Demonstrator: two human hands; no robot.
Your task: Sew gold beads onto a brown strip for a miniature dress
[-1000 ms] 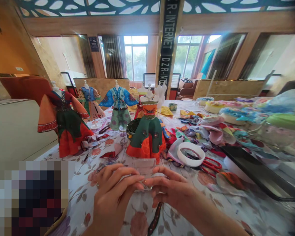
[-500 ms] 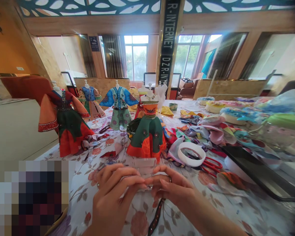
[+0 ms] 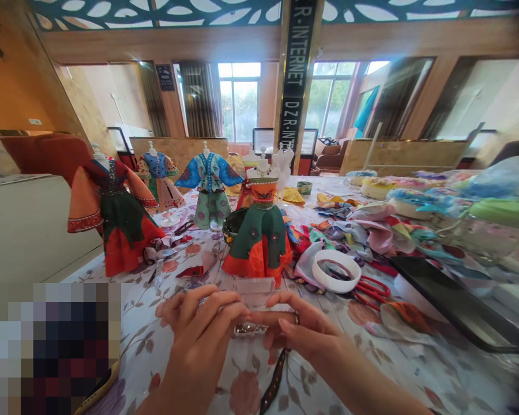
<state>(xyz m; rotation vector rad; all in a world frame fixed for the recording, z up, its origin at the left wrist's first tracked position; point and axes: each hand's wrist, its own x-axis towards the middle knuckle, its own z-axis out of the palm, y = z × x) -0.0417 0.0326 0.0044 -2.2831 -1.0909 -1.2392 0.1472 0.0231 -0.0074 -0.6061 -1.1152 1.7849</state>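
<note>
My left hand (image 3: 201,331) and my right hand (image 3: 300,328) meet fingertip to fingertip low in the middle of the view, over a flowered tablecloth (image 3: 242,380). Both are closed around a small clear plastic box (image 3: 255,288) and a glittery silver bit (image 3: 247,329) under the fingers. A ring shows on my right hand. A dark sequinned strip (image 3: 273,383) lies on the cloth below my right hand. Just beyond the box stands a small mannequin in a green and orange dress (image 3: 262,236).
More dressed mannequins stand at the left and back: a red and green one (image 3: 112,216), a blue one (image 3: 210,184). A white tape ring (image 3: 336,270), red scissors (image 3: 372,291), heaped cloth scraps (image 3: 363,227) and a dark tray (image 3: 458,305) lie to the right.
My fingers have shifted on the box: the right hand has turned so its ring shows, and the glittery bit has come into sight between the hands. The table's other things are unchanged.
</note>
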